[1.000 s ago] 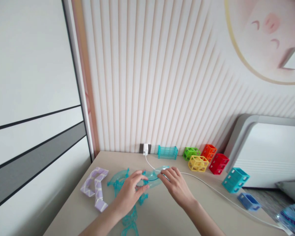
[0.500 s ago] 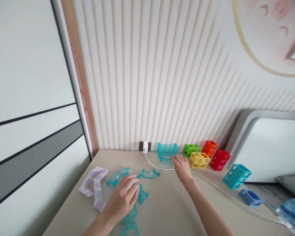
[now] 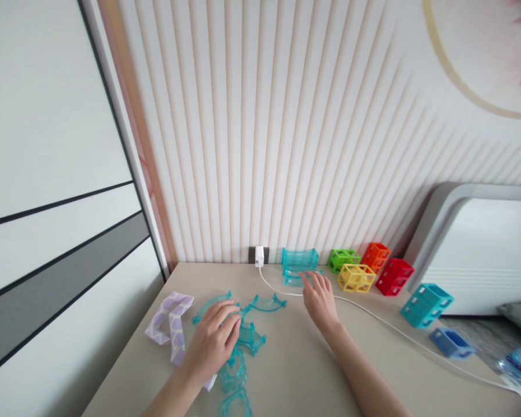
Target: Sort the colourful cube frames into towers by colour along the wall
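While poised at teal piece (image 3: 292, 279) with right hand (image 3: 319, 296), over similar pieces (image 3: 246, 334) with left hand (image 3: 215, 335), both of unclear grip, risks snagging white cable (image 3: 290, 294) by dragging low.

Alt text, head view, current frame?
A person's right hand is at a translucent teal piece near the wall; the left hand is over other teal pieces on a beige table. Coloured blocks sit right, a lilac toy left.

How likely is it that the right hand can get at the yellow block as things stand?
Probably yes: the right hand is just left of the yellow block, with bare tabletop between; the green block stands behind it, and the white cable lies low in front.
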Demonstrator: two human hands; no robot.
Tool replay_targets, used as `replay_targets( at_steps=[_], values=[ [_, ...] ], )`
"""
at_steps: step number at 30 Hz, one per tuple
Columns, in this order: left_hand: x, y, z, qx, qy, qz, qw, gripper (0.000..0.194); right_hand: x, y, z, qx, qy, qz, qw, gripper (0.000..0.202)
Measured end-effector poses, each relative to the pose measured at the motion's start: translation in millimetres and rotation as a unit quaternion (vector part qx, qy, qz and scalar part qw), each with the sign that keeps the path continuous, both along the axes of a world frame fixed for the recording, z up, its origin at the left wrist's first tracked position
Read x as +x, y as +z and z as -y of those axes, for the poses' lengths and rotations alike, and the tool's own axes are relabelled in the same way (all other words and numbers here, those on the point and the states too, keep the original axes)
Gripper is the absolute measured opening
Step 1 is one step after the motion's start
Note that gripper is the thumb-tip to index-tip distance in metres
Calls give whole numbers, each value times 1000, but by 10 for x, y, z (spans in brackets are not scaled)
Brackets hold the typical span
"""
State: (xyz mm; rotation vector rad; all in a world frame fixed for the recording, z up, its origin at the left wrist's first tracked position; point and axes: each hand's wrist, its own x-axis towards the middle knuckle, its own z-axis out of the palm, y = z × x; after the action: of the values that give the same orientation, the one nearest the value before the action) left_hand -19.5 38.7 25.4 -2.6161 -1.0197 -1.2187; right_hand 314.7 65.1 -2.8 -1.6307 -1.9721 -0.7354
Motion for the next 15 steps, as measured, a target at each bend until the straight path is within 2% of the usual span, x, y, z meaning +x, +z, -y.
replay_targets(
  at_steps=[5,8,11,15],
  values=[
    [-28,-23,-35,-8,35,-4,999,22,-506,-25,291,-48,127,-19,991,39],
    [-88,-42,-99,-19,75,2,997,21,-674,-54,363,-89,182,-47,978,34],
    [-209,-64,-206,-46,114,26,992,18,-679,-80,371,-116,184,-54,975,27],
    [-344,-67,-303,-63,117,66,989,16,-589,-94,358,-146,167,-82,972,13]
  ],
)
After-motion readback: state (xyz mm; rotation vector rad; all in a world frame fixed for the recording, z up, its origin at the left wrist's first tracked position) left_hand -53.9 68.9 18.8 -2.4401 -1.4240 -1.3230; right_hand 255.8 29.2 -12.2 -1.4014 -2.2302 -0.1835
